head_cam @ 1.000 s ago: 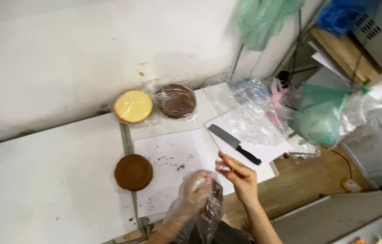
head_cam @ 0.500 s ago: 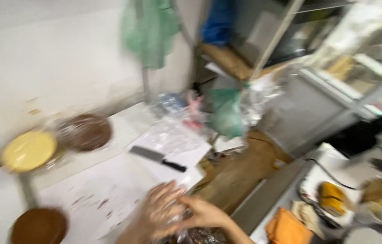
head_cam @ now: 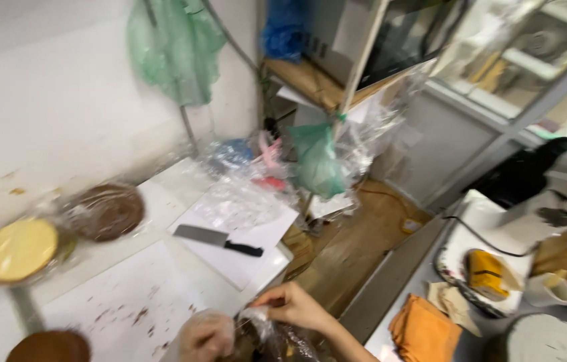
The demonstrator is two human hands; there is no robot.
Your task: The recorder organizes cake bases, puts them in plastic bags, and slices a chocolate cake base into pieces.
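At the bottom edge of the head view, my left hand (head_cam: 206,335) and my right hand (head_cam: 290,305) both grip a clear plastic bag (head_cam: 276,338) with something dark inside. My right hand pinches the bag's top. My left hand is seen through plastic film. A black-handled knife (head_cam: 216,239) lies on white paper (head_cam: 129,302) just beyond my hands. A brown cake round (head_cam: 49,347) sits at the lower left. A yellow cake round (head_cam: 19,249) and a wrapped brown cake round (head_cam: 106,211) lie farther back by the wall.
Crumpled clear bags (head_cam: 243,194) and a green bag (head_cam: 317,161) pile up at the table's far end. A green plastic sheet (head_cam: 173,47) hangs on the wall. An orange cloth (head_cam: 424,328) and a white tray (head_cam: 481,261) lie on a counter at right.
The view has swung to the right, so the table has slid to the left. My hands have stayed together on the plastic bag near the bottom edge.
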